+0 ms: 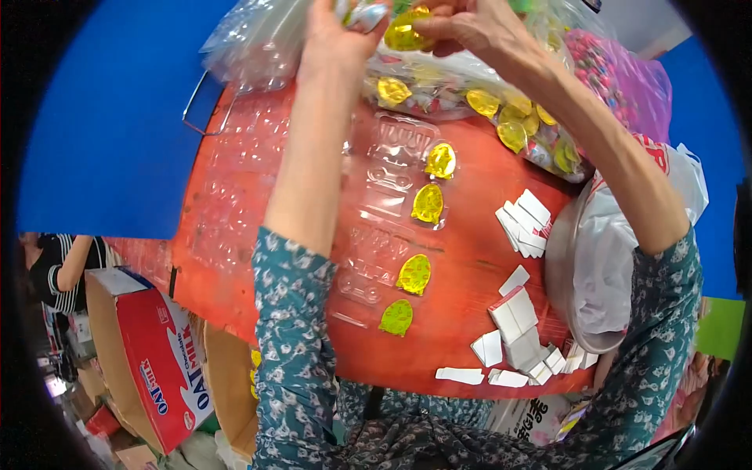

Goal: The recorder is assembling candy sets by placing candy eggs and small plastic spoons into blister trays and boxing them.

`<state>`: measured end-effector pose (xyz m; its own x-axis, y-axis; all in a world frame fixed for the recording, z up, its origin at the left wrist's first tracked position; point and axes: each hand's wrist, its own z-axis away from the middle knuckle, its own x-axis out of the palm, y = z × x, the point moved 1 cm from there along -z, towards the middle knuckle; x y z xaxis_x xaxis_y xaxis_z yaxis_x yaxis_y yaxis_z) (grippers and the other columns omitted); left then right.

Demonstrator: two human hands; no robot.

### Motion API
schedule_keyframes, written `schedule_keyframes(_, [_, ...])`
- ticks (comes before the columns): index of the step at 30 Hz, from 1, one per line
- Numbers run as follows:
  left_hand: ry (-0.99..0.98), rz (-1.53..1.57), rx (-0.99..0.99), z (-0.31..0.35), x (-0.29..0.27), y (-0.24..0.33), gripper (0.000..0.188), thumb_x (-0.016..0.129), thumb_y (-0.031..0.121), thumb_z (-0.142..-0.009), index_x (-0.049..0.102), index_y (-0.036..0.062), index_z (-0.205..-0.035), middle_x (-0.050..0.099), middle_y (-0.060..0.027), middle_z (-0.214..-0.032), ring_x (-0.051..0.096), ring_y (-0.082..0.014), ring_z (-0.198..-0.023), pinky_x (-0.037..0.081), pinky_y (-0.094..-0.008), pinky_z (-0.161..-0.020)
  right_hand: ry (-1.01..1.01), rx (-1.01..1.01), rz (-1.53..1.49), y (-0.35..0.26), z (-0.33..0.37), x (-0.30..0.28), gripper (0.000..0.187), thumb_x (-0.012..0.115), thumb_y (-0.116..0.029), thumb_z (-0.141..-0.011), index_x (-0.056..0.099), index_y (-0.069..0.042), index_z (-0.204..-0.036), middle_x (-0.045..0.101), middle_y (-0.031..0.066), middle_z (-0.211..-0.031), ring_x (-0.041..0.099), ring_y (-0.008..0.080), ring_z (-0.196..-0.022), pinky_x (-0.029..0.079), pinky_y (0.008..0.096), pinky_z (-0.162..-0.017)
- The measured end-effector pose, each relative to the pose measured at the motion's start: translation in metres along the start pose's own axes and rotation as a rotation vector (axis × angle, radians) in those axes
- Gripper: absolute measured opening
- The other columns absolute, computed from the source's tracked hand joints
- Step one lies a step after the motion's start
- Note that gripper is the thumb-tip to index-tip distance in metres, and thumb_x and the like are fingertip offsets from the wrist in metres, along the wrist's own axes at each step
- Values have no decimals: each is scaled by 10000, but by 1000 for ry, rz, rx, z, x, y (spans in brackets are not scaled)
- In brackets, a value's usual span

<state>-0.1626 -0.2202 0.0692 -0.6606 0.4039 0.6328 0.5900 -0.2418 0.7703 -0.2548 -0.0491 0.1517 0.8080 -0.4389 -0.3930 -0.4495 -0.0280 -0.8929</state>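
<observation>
At the far side of the table, my left hand (335, 48) is closed around small white packets with coloured print (366, 16). My right hand (489, 35) pinches a shiny yellow see-through plastic shell (404, 33) beside it; some of its fingers are cut off by the upper edge. Below the hands lies a clear moulded plastic tray (389, 198) with yellow shells (428, 204) in its right-hand hollows. A second clear tray (374, 258) sits nearer to me, holding a yellow shell (413, 274) and a greener one (396, 317).
More clear trays (239, 180) cover the left of the red table (462, 290). A clear bag of yellow shells and packets (446, 98) lies at the back. White card pieces (517, 321) and a metal basin (565, 266) are right. Cardboard boxes (149, 352) stand lower left, near another person (70, 266).
</observation>
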Motion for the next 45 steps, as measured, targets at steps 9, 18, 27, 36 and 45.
schedule_keyframes(9, [194,243,-627,158,-75,48,228,673,152,-791,591,24,-962,621,-143,-1026,613,-319,-892,543,-469,-726,-138,579,-409,18,56,63,111,670,-60,-777,619,31,-813,647,120,-711,649,166,-581,537,274,-492])
schedule_keyframes(18, [125,158,-702,192,-83,46,332,659,175,-817,560,11,-1088,630,-133,-996,639,-250,-856,579,-419,-679,-315,153,123,38,60,109,179,704,-120,-697,644,19,-793,626,94,-680,587,144,-618,467,326,-563])
schedule_keyframes(27, [176,-27,-558,168,-122,49,241,668,160,-804,622,19,-994,647,-121,-972,640,-211,-886,574,-410,-699,-155,179,-12,66,9,109,142,633,-99,-830,652,24,-898,635,51,-696,573,77,-542,476,219,-471])
schedule_keyframes(36, [142,-189,-578,155,-128,43,221,659,185,-807,642,35,-969,662,-94,-940,641,-175,-834,574,-357,-642,-28,8,422,110,1,134,165,720,-101,-693,667,40,-760,620,241,-725,637,352,-709,493,410,-660])
schedule_keyframes(45, [126,-200,-560,156,-124,43,217,652,174,-817,633,27,-976,660,-79,-919,637,-142,-747,579,-330,-600,-155,-52,353,114,-8,125,153,723,-97,-668,652,22,-734,614,213,-675,624,338,-657,484,385,-634])
